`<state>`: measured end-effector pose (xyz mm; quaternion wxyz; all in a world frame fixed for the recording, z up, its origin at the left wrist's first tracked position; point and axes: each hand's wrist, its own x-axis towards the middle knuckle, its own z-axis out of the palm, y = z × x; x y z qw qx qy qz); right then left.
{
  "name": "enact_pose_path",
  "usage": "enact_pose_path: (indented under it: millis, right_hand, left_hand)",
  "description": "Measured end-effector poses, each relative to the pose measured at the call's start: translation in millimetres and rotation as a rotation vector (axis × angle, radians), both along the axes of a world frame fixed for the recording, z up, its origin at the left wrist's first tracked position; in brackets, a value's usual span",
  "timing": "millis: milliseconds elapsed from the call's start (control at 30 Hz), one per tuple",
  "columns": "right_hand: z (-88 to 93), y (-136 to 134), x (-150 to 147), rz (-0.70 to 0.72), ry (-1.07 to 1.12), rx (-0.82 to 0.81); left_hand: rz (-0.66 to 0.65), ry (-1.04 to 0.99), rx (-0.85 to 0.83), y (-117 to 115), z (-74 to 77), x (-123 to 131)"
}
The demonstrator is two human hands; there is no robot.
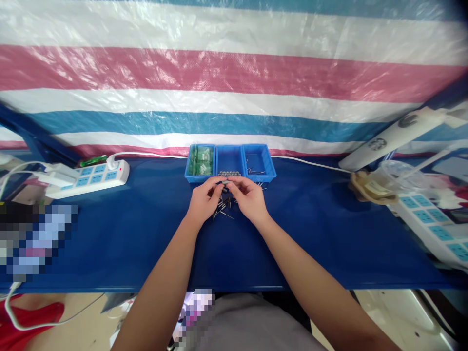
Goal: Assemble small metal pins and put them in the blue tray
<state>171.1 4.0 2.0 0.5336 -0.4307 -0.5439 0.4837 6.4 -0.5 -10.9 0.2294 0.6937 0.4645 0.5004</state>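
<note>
Near the middle of the blue table, my left hand (205, 199) and my right hand (251, 197) meet at the fingertips, both closed on a small metallic part (224, 183). Its exact shape is too small to tell. Thin metal pieces (223, 209) lie scattered on the table just below and between the hands. Right behind the fingers, several round metal parts (229, 173) sit in rows at the front of the middle blue bin (229, 156). The left bin (189, 168) holds green packets (203, 161); a few thin metal pieces lie in the right bin (270, 163).
A white power strip (98, 176) with plugs stands at the left, another (429, 222) at the right. Near the latter are a plastic cup (393, 178) and a long white tube (387, 131). White cables run along the striped sheet (234, 73) behind the table (146, 253).
</note>
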Motion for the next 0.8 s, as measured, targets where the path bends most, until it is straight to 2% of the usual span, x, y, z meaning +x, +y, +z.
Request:
enact_pose_path:
  millis: [233,433,800]
  right_hand:
    - [-1.6,0.6,-0.5,0.0,-0.001,0.034]
    - [-1.0,-0.4,-0.6,-0.077,-0.071,0.084]
    - [2.9,-0.9,-0.5,-0.054,-0.083,0.042]
  left_hand:
    - [0.031,0.04,-0.05,0.3,-1.8,-0.5]
    - [0.028,0.025,-0.066,1.7,-5.2,-0.6]
    - [0.02,0.044,-0.066,0.7,-0.3,0.0]
